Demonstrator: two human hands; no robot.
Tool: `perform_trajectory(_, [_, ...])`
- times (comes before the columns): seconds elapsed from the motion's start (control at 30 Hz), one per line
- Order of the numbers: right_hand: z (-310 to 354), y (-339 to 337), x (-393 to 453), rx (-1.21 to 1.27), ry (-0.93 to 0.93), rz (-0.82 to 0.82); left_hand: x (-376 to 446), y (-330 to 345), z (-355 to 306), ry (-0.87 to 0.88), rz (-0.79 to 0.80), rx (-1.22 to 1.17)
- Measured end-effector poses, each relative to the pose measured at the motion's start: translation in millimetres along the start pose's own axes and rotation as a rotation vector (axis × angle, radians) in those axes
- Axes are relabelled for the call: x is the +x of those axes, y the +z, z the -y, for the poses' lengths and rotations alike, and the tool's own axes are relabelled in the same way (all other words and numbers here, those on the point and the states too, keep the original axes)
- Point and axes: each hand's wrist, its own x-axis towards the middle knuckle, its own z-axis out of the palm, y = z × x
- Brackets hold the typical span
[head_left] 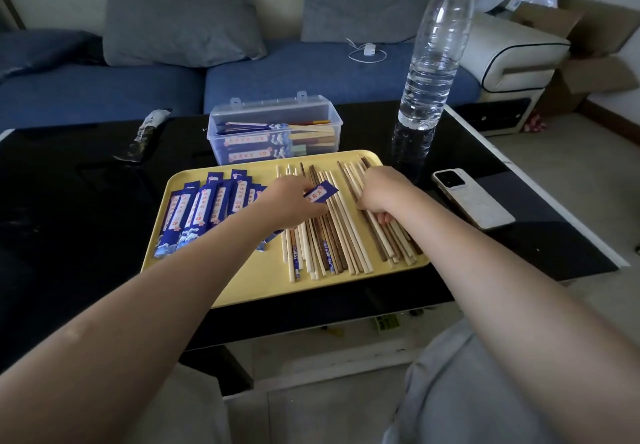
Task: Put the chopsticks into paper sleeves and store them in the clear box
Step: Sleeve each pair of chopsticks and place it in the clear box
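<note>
A yellow tray (242, 288) lies on the black table. Its left half carries a fan of several blue paper sleeves (201, 211); its right half carries several loose chopsticks (343, 236), pale and dark brown. My left hand (291, 201) holds one blue paper sleeve (320, 193) over the chopsticks. My right hand (379, 194) rests on the right-hand chopsticks with its fingers curled around some of them. Behind the tray stands the clear box (273, 111), lid open, with several sleeved chopsticks inside.
A tall water bottle (433, 63) stands right of the box. A white phone (472, 198) lies right of the tray. A dark wrapped object (145, 135) lies at the table's back left. A blue sofa with grey cushions (180, 21) is behind the table.
</note>
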Motion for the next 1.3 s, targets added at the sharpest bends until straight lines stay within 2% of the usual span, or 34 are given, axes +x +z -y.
perform_trajectory(0.3, [9, 4, 1, 0.056, 0.034, 0.123, -1, 0, 7, -0.054, 0.078, -0.061])
perform_trajectory(0.43, [9, 6, 3, 0.103, 0.075, 0.118, 2, 1, 13, -0.092, 0.141, -0.13])
perform_trajectory(0.57, [8, 4, -2, 0.098, 0.034, 0.107, 3, 0, 16, -0.1, 0.157, -0.197])
perform_trajectory(0.87, [11, 2, -8, 0.076, -0.028, 0.051, 3, 0, 15, -0.088, 0.172, -0.182])
perform_trajectory(0.97, [12, 2, -10, 0.073, -0.099, 0.061, 2, -1, 14, -0.084, 0.18, -0.185])
perform_trajectory(1.03, [9, -3, -9, 0.16, -0.17, 0.011, 1, -4, 14, -0.081, 0.199, -0.207])
perform_trajectory(1.13, [2, -15, -10, 0.464, -0.246, -0.094, -1, -11, 15, -0.077, 0.197, -0.24])
perform_trajectory(1.23, [0, -26, -14, 0.787, -0.275, -0.064, -3, -16, 18, -0.087, 0.136, -0.268])
perform_trajectory(1.3, [-1, -30, -14, 0.848, -0.301, -0.124, -3, -18, 19, -0.1, 0.099, -0.283])
